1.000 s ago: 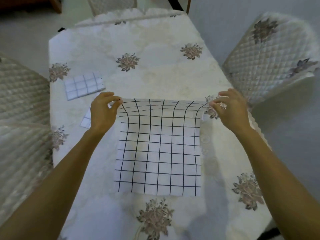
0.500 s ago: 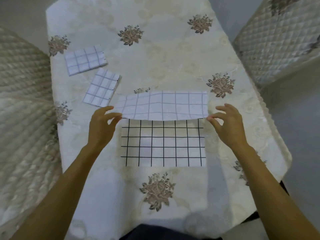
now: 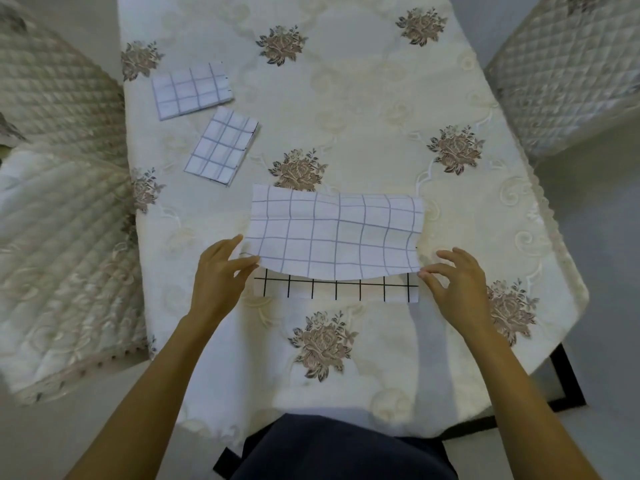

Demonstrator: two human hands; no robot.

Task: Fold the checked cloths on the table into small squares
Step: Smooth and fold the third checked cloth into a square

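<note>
A white checked cloth lies at the table's near middle, its far half folded toward me so the pale underside faces up. A strip of its black-lined face shows along the near edge. My left hand pinches the folded flap's left corner. My right hand pinches the flap's right corner. Both corners hover just above the lower layer. Two folded checked cloths lie at the far left: one square and one rectangle.
The table carries a cream cloth with brown rose prints. Quilted chairs stand at the left and the far right. The table's near edge runs just above my dark lap.
Both hands have drawn the cloth's far edge toward me, so the flap now covers nearly all of the lower half. The view has tilted down.
</note>
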